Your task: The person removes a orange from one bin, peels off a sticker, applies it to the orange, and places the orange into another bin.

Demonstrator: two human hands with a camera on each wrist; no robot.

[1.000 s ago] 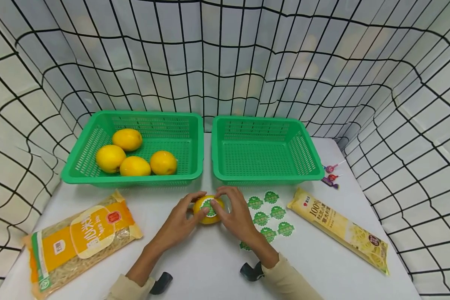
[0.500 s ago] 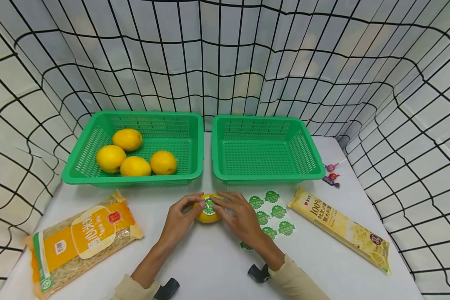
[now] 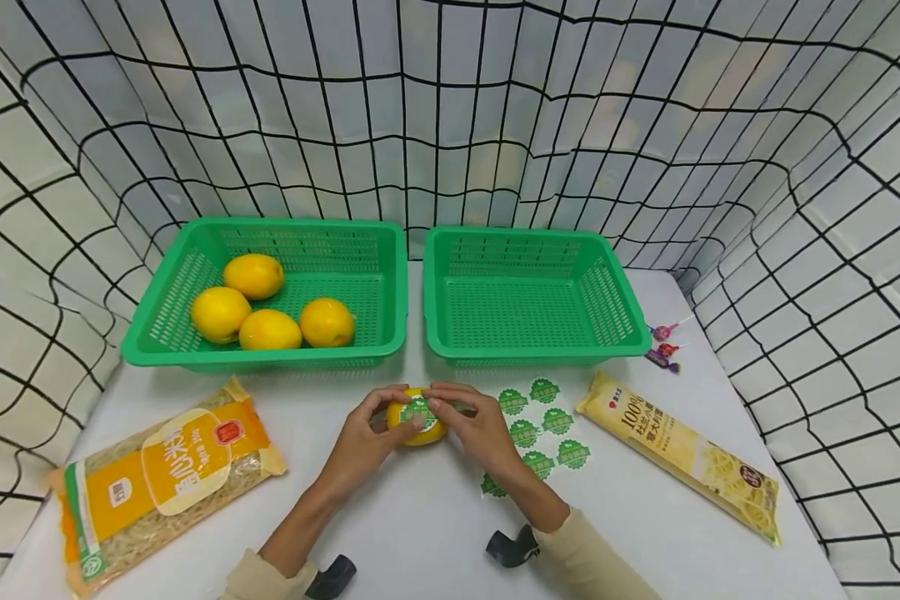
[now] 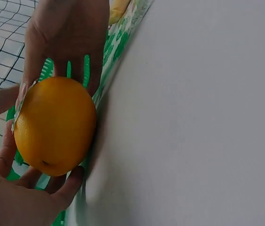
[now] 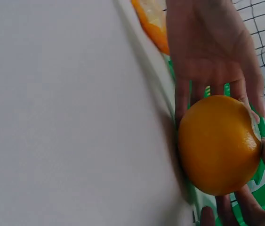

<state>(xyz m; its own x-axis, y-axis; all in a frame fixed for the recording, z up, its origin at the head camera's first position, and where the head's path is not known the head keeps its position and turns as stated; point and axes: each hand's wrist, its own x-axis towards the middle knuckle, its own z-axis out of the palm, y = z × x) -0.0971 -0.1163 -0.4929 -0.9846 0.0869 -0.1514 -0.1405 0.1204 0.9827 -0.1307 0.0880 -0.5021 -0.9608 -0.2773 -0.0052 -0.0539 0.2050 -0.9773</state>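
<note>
A: Where's the orange (image 3: 417,417)?
B: On the table (image 3: 420,517), just before the baskets' gap, cupped between left hand (image 3: 362,444) and right hand (image 3: 482,433).
A: Fingers?
B: Curled round each flank; right fingertips (image 3: 437,406) pressing the green sticker (image 3: 418,410) on top.

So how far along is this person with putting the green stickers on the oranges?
Early on, it seems. Both hands, left hand and right hand, hold one orange on the table and press a green sticker onto it. The right basket holds nothing yet. Four oranges wait in the left basket with no sticker showing, and several stickers remain on the sheet.
</note>
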